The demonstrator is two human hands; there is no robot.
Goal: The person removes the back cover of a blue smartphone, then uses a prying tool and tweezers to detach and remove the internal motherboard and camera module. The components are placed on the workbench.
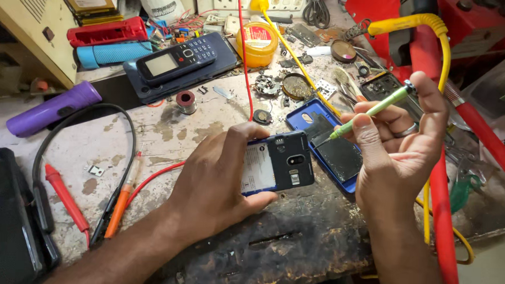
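Observation:
My left hand [214,182] grips an opened phone [280,162] with its back cover off, holding it flat over the worn workbench; a white battery and dark inner frame show. My right hand [400,150] holds a thin green screwdriver [371,111] between thumb and fingers, its tip pointing down-left just above the phone's upper right corner. A ring sits on one finger. Behind the phone lies its blue back cover [333,147], under the screwdriver tip.
An old keypad phone [174,61] rests on a dark slab at the back. A purple torch [49,109], solder spool [185,100], yellow jar [258,44], red and orange probes [66,194], yellow and red cables [438,182] and small parts crowd the bench.

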